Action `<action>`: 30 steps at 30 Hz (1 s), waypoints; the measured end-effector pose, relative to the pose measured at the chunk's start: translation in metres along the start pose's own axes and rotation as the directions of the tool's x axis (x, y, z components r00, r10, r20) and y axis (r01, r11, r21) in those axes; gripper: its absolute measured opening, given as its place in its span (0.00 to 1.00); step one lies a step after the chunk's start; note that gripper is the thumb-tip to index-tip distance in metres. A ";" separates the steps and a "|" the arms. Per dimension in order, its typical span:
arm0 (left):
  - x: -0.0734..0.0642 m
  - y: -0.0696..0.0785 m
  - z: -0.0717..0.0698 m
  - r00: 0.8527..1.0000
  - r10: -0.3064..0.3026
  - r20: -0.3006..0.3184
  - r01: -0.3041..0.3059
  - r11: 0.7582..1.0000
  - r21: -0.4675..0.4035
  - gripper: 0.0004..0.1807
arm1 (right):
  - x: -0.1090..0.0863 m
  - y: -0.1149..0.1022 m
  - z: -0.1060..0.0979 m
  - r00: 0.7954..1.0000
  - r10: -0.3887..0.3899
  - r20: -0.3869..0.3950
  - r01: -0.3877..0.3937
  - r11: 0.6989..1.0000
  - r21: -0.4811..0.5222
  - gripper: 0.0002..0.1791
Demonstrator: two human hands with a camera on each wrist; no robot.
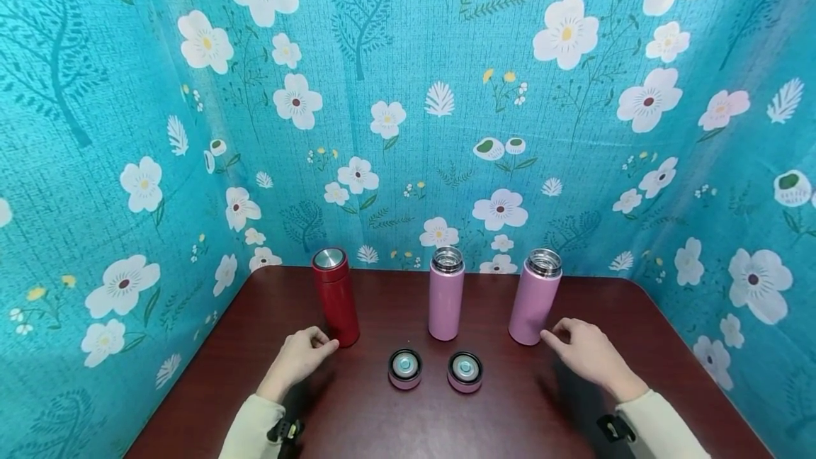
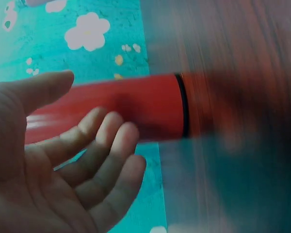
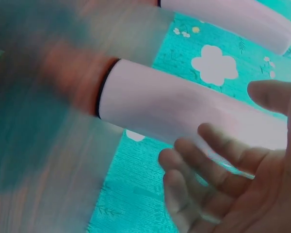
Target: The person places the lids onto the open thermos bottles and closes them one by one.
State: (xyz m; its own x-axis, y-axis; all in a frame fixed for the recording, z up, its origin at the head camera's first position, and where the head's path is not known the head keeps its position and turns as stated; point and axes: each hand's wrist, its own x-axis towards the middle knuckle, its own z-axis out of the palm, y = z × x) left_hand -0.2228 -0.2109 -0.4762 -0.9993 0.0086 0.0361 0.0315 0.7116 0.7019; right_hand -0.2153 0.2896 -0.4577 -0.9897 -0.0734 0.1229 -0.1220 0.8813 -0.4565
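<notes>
At the left of the table stands a red thermos bottle (image 1: pixel 338 303) with its lid on. My left hand (image 1: pixel 301 358) is close beside its base, fingers loosely bent and holding nothing; in the left wrist view the red bottle (image 2: pixel 150 104) lies beyond the fingertips. A pink thermos bottle (image 1: pixel 534 307) without a lid stands on the right, its steel mouth showing. By its lower side is my right hand (image 1: pixel 588 351), fingers relaxed, with nothing in them. The right wrist view shows that pink bottle (image 3: pixel 169 104) past the fingers.
Another lidless pink bottle (image 1: pixel 445 303) stands mid-table. In front of it two pink lids, a left lid (image 1: pixel 404 368) and a right lid (image 1: pixel 465 371), lie with their inner sides up. A blue flowered cloth (image 1: pixel 408 161) hangs behind and beside the dark red table (image 1: pixel 408 431).
</notes>
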 end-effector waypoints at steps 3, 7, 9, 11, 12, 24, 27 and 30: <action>-0.002 0.008 0.005 0.993 0.102 0.057 -0.100 0.994 -0.038 0.07 | 0.001 0.001 -0.007 0.997 0.076 0.010 -0.076 0.997 -0.007 0.33; -0.003 0.020 0.013 0.963 0.248 0.106 -0.239 0.967 -0.093 0.05 | 0.004 0.002 -0.016 0.990 0.138 0.008 -0.138 0.990 -0.017 0.45; -0.003 0.028 0.018 0.944 0.310 0.111 -0.298 0.948 -0.109 0.04 | 0.006 0.001 -0.019 0.988 0.152 0.006 -0.152 0.988 -0.007 0.51; -0.004 0.036 0.024 0.928 0.353 0.116 -0.339 0.932 -0.124 0.04 | 0.008 0.001 -0.021 0.988 0.154 -0.007 -0.153 0.988 0.018 0.54; -0.004 0.040 0.027 0.920 0.371 0.122 -0.356 0.926 -0.128 0.05 | 0.009 0.000 -0.021 0.989 0.149 -0.014 -0.148 0.988 0.034 0.55; -0.002 0.092 0.078 0.864 0.433 0.258 -0.404 0.901 -0.157 0.26 | 0.028 -0.007 -0.026 0.991 0.083 -0.109 -0.048 0.955 0.292 0.53; 0.000 0.099 0.093 0.850 0.442 0.286 -0.433 0.896 -0.098 0.30 | 0.032 -0.007 -0.025 0.988 0.081 -0.128 -0.035 0.946 0.321 0.53; 0.003 0.104 0.109 0.829 0.468 0.305 -0.479 0.877 -0.045 0.33 | 0.036 -0.008 -0.024 0.986 0.074 -0.151 -0.017 0.938 0.347 0.53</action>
State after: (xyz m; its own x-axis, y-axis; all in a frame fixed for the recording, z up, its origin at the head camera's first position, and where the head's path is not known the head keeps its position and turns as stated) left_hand -0.2251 -0.0607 -0.4808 -0.8200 0.5545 0.1419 0.5069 0.5884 0.6299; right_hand -0.2482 0.2914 -0.4284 -0.9733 0.0632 0.2209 -0.1239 0.6653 -0.7362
